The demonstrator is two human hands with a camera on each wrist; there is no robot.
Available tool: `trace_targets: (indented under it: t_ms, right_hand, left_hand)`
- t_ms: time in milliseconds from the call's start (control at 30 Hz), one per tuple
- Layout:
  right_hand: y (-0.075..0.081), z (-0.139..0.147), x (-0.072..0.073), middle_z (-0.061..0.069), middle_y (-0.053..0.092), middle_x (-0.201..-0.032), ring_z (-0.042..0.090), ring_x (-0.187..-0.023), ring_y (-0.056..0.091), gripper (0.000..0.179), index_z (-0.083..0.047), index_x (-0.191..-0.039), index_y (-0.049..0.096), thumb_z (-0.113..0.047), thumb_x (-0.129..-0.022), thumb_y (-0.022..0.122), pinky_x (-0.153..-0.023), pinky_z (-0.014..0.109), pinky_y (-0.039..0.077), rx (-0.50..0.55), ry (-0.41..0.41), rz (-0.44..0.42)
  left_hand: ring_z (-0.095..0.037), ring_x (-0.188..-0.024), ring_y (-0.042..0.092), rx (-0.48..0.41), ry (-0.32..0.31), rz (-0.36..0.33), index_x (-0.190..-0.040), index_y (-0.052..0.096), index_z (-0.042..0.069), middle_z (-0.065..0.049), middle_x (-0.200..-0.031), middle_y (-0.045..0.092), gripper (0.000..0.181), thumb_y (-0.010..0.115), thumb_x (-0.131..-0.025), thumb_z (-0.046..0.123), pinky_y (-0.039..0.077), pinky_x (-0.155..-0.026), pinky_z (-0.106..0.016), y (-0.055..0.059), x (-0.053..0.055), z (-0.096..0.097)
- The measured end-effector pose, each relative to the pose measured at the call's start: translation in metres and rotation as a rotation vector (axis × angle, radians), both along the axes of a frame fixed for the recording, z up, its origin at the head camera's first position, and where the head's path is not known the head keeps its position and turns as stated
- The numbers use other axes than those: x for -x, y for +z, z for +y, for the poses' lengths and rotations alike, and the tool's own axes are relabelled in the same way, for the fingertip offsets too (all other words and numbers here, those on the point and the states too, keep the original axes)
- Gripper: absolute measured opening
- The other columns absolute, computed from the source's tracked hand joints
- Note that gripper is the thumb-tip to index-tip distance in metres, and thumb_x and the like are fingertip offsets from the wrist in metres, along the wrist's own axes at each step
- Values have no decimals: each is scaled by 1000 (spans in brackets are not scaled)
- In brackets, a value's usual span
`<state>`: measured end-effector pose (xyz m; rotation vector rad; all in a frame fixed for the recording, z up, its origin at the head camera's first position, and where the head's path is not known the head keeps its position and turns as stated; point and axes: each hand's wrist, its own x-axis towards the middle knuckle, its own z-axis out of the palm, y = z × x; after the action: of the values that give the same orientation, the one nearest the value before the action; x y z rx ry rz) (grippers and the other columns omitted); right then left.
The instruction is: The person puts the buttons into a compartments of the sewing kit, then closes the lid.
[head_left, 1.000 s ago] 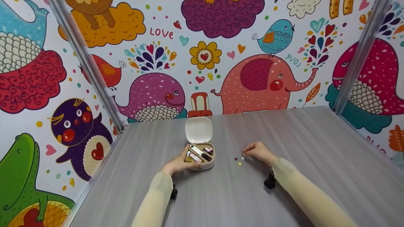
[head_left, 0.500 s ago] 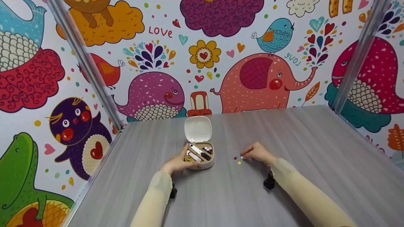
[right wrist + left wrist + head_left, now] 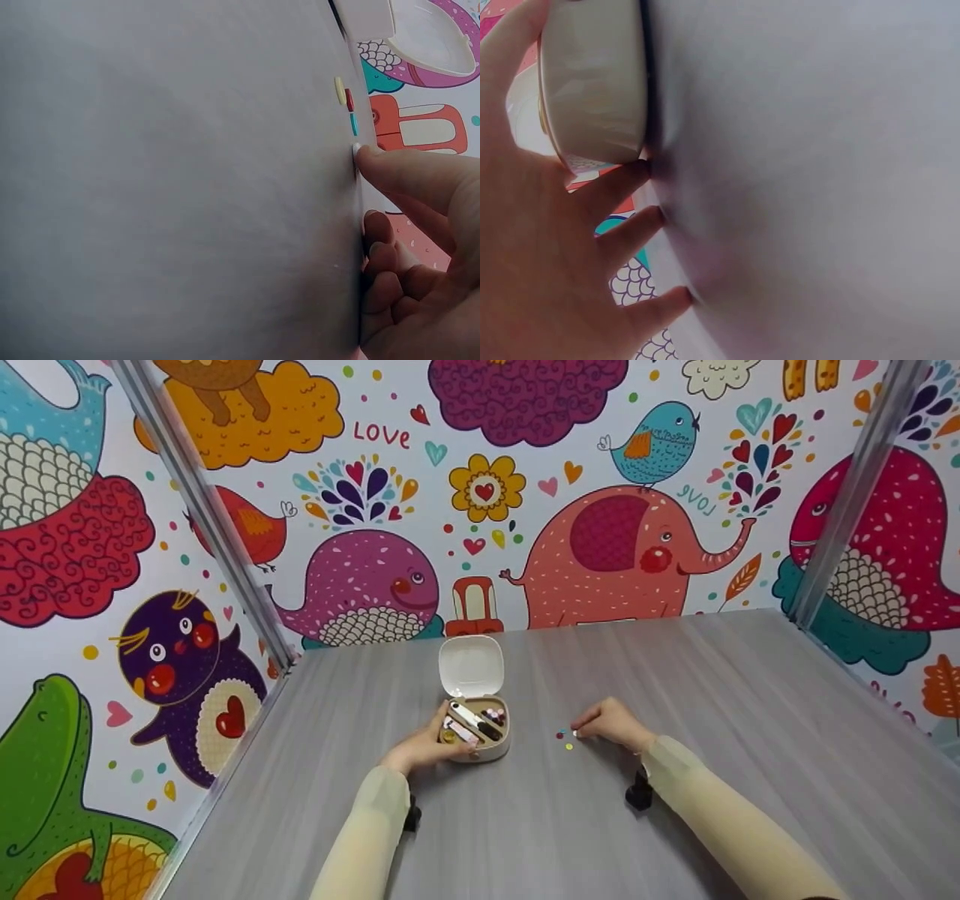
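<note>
My left hand [image 3: 424, 750] grips the near left side of a small white box [image 3: 495, 751], thumb in front; the other fingertips touch the table in the left wrist view. Its lid [image 3: 471, 666] stands upright at the back. Inside the box lie a white-and-black tool [image 3: 474, 720], a pale pink piece [image 3: 460, 730], a gold-coloured item [image 3: 449, 736] and dark and pink beads [image 3: 493, 716]. To the right, my right hand [image 3: 616, 725] pinches a white button [image 3: 356, 152] at the table surface. Beside it lie a yellow button [image 3: 569, 747], a red button [image 3: 559, 735] and a blue button [image 3: 354, 124].
The grey table [image 3: 517, 840] meets a patterned wall [image 3: 480, 562] at the back. Metal posts [image 3: 225, 547] stand at the left and right corners. Each wrist carries a black camera mount [image 3: 639, 793].
My right fingertips have lowered slightly onto the white button and stay there. My left hand and the box hold still; the head view has shifted a little.
</note>
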<state>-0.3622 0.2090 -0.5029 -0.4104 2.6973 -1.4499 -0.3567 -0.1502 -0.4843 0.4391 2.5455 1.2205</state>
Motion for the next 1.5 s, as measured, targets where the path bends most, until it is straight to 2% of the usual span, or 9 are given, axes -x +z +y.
trace_targets:
  t_ms: [300, 600, 767, 933, 1367, 1500]
  right_hand:
    - [-2, 0, 1, 12, 73, -84, 8, -62, 55, 11, 5, -87, 76, 0, -77, 75, -55, 23, 45, 17, 28, 5]
    - [-1, 0, -1, 6, 70, -72, 7, -57, 50, 8, 4, -81, 76, -3, -77, 75, -52, 23, 40, -4, -12, 17]
    - [0, 1, 0, 7, 71, -75, 8, -59, 47, 9, 2, -81, 77, -5, -78, 73, -55, 25, 39, -24, -29, 15]
    - [2, 4, 3, 7, 72, -78, 9, -63, 48, 10, 4, -83, 77, -4, -79, 72, -57, 24, 40, 5, -15, -13]
    - [20, 10, 7, 19, 71, -83, 20, -70, 61, 15, 9, -90, 74, -2, -85, 65, -62, 32, 49, 67, 18, -80]
    - [27, 10, 7, 16, 71, -82, 20, -69, 61, 15, 10, -89, 74, -2, -85, 65, -62, 34, 50, 72, 9, -83]
  left_hand:
    - [-41, -136, 30, -10, 19, -20, -156, 3, 7, -26, -154, 24, 112, 77, -80, 43, 27, -108, -54, -1, 1, 0]
    - [-41, -136, 32, 13, 33, -23, -156, 4, 8, -27, -152, 28, 113, 77, -79, 47, 28, -108, -53, 0, 0, 1]
    - [-41, -136, 31, 15, 38, -27, -157, 5, 10, -27, -152, 28, 112, 77, -79, 47, 27, -108, -54, 0, 0, 2]
    - [-41, -138, 28, 5, 36, -34, -156, 4, 9, -25, -154, 24, 112, 77, -80, 46, 25, -108, -55, 0, 0, 1]
    - [-41, -137, 28, -8, 35, -45, -156, 3, 9, -26, -153, 25, 111, 77, -81, 42, 24, -109, -54, 3, -1, 2]
    - [-41, -137, 29, -8, 32, -46, -156, 3, 10, -27, -153, 25, 111, 77, -80, 42, 25, -109, -54, 2, -1, 1]
